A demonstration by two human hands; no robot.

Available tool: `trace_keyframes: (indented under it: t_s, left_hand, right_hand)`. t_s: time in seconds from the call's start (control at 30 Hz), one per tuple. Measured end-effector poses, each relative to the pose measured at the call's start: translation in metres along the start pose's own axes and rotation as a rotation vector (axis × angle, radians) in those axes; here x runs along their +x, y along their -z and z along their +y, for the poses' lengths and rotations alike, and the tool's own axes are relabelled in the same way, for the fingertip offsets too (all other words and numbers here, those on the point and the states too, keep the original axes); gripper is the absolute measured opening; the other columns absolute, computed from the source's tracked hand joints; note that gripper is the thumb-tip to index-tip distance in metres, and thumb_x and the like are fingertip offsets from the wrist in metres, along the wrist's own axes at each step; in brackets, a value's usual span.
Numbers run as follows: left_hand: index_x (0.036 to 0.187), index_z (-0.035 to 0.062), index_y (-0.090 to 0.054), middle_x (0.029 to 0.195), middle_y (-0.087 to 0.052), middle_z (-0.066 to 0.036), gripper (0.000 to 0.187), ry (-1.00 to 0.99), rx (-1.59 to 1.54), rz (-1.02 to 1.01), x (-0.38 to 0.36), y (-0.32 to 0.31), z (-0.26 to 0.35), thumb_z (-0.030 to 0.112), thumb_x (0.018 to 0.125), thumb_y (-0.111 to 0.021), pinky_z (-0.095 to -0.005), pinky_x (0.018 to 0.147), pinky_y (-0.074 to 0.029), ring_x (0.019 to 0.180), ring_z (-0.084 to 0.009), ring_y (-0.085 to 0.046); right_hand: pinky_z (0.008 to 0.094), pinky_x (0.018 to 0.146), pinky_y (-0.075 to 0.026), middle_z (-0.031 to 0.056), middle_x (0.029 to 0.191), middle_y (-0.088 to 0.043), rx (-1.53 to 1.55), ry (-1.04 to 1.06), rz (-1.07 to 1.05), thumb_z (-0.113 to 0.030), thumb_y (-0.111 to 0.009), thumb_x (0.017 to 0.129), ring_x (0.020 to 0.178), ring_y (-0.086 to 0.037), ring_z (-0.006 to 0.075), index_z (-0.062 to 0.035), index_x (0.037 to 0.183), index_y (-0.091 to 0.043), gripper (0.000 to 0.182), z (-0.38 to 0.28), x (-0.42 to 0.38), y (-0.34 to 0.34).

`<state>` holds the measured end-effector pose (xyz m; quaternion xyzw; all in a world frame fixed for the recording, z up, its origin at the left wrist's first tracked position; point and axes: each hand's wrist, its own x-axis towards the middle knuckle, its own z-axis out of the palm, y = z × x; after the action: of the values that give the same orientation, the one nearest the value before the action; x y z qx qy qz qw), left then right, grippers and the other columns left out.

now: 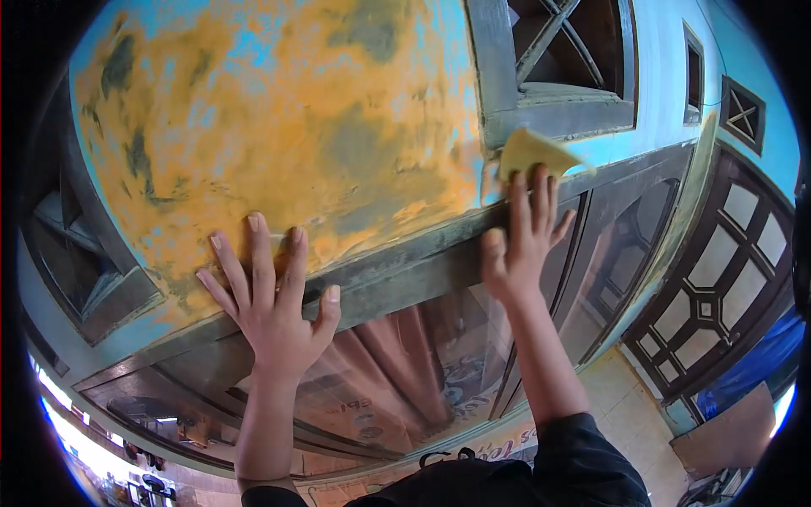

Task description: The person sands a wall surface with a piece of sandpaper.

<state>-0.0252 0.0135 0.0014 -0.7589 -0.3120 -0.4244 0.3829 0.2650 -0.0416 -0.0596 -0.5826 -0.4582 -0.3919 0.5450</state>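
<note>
My left hand (283, 313) lies open, its fingers spread over the lower edge of a wall panel (279, 127) patched in orange, grey and blue, and its palm over the dark wooden beam (397, 269). Farther right, my right hand (525, 241) reaches up past the beam. Its fingertips press on a curled yellowish sheet of sandpaper (536, 156), near the corner of a grey window frame (570, 122). The sheet is slightly blurred, and its underside is hidden.
Under the beam is glass (380, 380) with a pinkish curtain behind it. A vent opening with crossed bars (570, 46) sits above right, and another framed opening (80, 253) at left. Right of these stand a dark paneled door (718, 270), a blue sheet (752, 372) and a brown board (726, 431).
</note>
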Motion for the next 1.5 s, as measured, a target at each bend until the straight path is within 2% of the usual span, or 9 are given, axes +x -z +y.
trace_keyframes:
  t_s: [0.13, 0.27, 0.67, 0.87, 1.0, 1.13, 1.23, 1.4, 1.5]
  left_hand:
    - [0.14, 0.0106, -0.055, 0.158, -0.032, -0.019, 0.058, -0.06, 0.01, 0.043, 0.009, -0.009, 0.02, 0.043, 0.093, -0.051, -0.0625, 0.116, 0.0, 0.148, -0.0481, -0.015]
    - [0.136, 0.0123, -0.059, 0.155, -0.037, -0.019, 0.054, -0.068, 0.048, 0.123, 0.01, -0.021, 0.027, 0.044, 0.094, -0.048, -0.061, 0.117, -0.003, 0.146, -0.0481, -0.021]
    - [0.127, 0.0134, -0.067, 0.15, -0.045, -0.019, 0.049, -0.039, 0.048, 0.171, 0.007, -0.027, 0.028, 0.044, 0.095, -0.046, -0.0597, 0.118, -0.005, 0.144, -0.0484, -0.027]
    - [0.132, 0.0092, -0.062, 0.152, -0.042, -0.021, 0.051, -0.08, 0.058, 0.178, 0.004, -0.028, 0.026, 0.042, 0.097, -0.044, -0.058, 0.118, -0.006, 0.146, -0.0465, -0.025]
    - [0.13, 0.0085, -0.063, 0.15, -0.044, -0.021, 0.051, -0.084, 0.056, 0.19, 0.005, -0.03, 0.025, 0.042, 0.097, -0.044, -0.0566, 0.118, -0.006, 0.145, -0.0457, -0.026]
    - [0.129, 0.0084, -0.064, 0.15, -0.045, -0.02, 0.051, -0.087, 0.046, 0.205, 0.002, -0.031, 0.024, 0.043, 0.097, -0.043, -0.0561, 0.119, -0.007, 0.145, -0.0449, -0.027]
    - [0.126, 0.013, -0.067, 0.147, -0.048, -0.019, 0.048, -0.054, 0.039, 0.215, 0.002, -0.032, 0.025, 0.044, 0.096, -0.044, -0.057, 0.119, -0.007, 0.143, -0.0463, -0.03]
    - [0.127, 0.009, -0.065, 0.15, -0.045, -0.02, 0.05, -0.075, 0.041, 0.211, 0.001, -0.031, 0.025, 0.043, 0.097, -0.044, -0.0559, 0.119, -0.008, 0.145, -0.0438, -0.028]
    - [0.126, 0.0092, -0.066, 0.149, -0.046, -0.019, 0.05, -0.062, 0.042, 0.209, 0.002, -0.032, 0.026, 0.043, 0.097, -0.044, -0.0557, 0.119, -0.009, 0.145, -0.0436, -0.029]
  right_hand:
    - [0.0665, 0.112, 0.012, 0.0134, 0.14, -0.048, -0.076, 0.317, -0.209, -0.059, -0.047, 0.093, 0.143, -0.032, 0.0361, -0.02, 0.143, -0.051, 0.063, -0.005, -0.016, 0.012]
    - [0.0666, 0.111, 0.014, 0.0147, 0.157, -0.033, -0.08, -0.068, -0.04, -0.053, -0.048, 0.094, 0.148, -0.022, 0.0359, -0.0202, 0.148, -0.045, 0.064, 0.023, 0.017, 0.019]
    - [0.0695, 0.109, 0.019, 0.0123, 0.132, -0.055, -0.009, 0.268, -0.227, -0.068, -0.037, 0.093, 0.144, -0.03, 0.0352, -0.0232, 0.133, -0.06, 0.064, -0.012, 0.0, 0.005]
    - [0.0664, 0.11, 0.018, 0.0111, 0.16, -0.029, 0.01, 0.0, -0.061, -0.062, -0.036, 0.097, 0.151, -0.015, 0.033, -0.0219, 0.15, -0.042, 0.067, 0.008, 0.018, 0.007]
    - [0.0681, 0.111, 0.015, 0.0089, 0.139, -0.05, -0.076, 0.358, -0.209, -0.06, -0.039, 0.096, 0.147, -0.025, 0.0321, -0.021, 0.14, -0.054, 0.061, 0.01, -0.008, 0.007]
    - [0.0662, 0.111, 0.015, 0.0125, 0.149, -0.042, -0.023, -0.026, -0.002, -0.055, -0.046, 0.093, 0.147, -0.023, 0.036, -0.0193, 0.144, -0.05, 0.062, 0.031, 0.016, 0.012]
    - [0.0657, 0.112, 0.014, 0.0147, 0.148, -0.043, 0.002, 0.233, -0.215, -0.058, -0.043, 0.094, 0.146, -0.024, 0.0375, -0.0189, 0.143, -0.052, 0.064, 0.011, -0.008, 0.014]
    - [0.0639, 0.113, 0.009, 0.0151, 0.154, -0.037, -0.038, -0.07, 0.006, -0.057, -0.039, 0.096, 0.147, -0.022, 0.0378, -0.017, 0.145, -0.049, 0.065, 0.044, 0.023, 0.019]
    - [0.066, 0.113, 0.01, 0.0129, 0.147, -0.046, 0.055, 0.13, -0.108, -0.059, -0.04, 0.096, 0.147, -0.023, 0.0383, -0.0194, 0.143, -0.052, 0.063, 0.018, 0.001, 0.013]
